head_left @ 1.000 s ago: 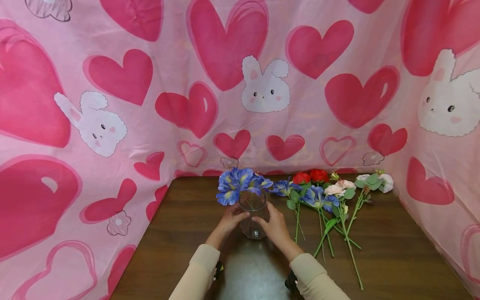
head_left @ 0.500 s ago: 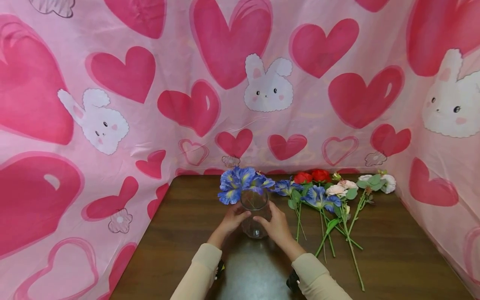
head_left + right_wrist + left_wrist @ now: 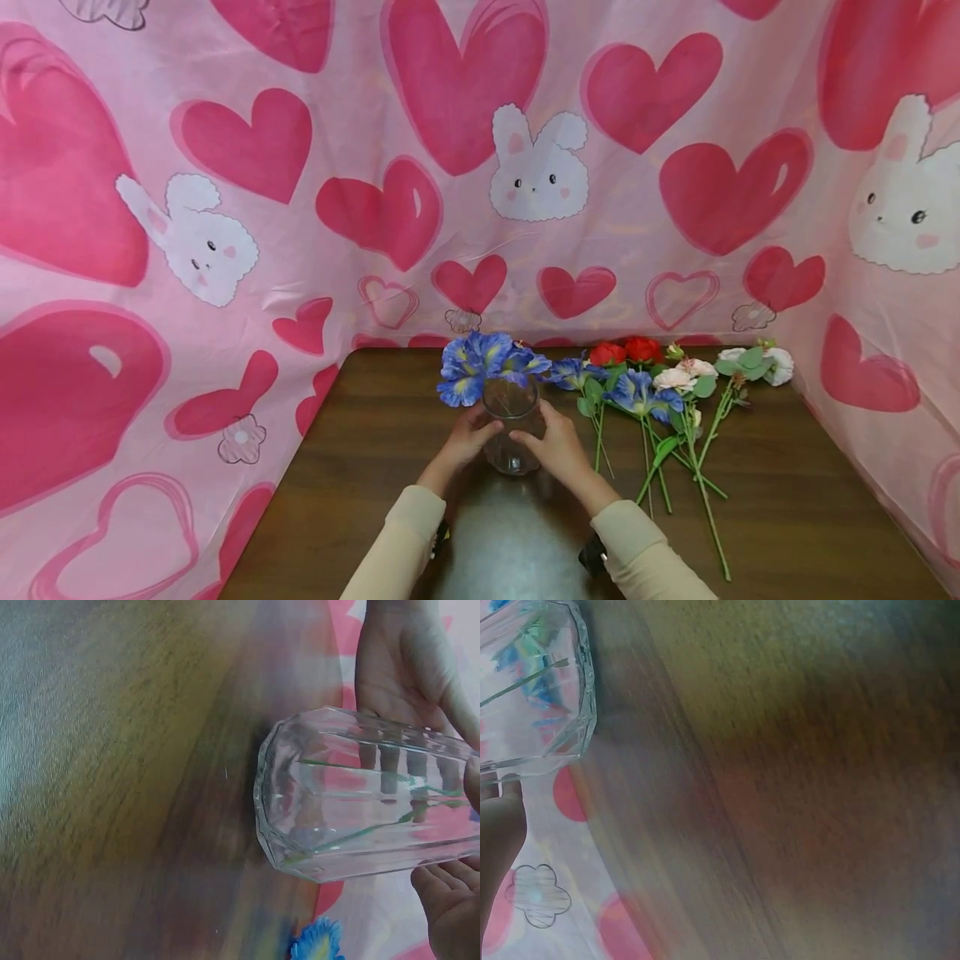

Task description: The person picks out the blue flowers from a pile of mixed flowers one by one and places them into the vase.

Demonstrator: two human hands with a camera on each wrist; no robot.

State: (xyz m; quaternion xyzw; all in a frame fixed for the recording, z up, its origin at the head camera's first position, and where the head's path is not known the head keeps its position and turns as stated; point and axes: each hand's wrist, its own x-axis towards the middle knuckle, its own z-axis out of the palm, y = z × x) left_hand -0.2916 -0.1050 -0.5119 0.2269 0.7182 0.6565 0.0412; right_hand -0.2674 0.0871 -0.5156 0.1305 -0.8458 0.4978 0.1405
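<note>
The left hand [image 3: 461,442] and right hand [image 3: 559,446] stay clamped around an upright glass vase [image 3: 512,417] holding blue flowers [image 3: 480,357], left of loose stems [image 3: 697,471] on the wooden table [image 3: 795,517], almost nothing having changed this past second, which suggests the vase is being steadied.

A brown wooden table [image 3: 360,450], with a pale shine near its front, stands inside a pink cloth [image 3: 348,100], which hangs on the left, at the back and on the right. The cloth shows many red hearts [image 3: 735,200], some only in outline, and small flower drawings [image 3: 242,439]. Three white rabbit heads [image 3: 538,182] are also on it; the left one is tilted.
</note>
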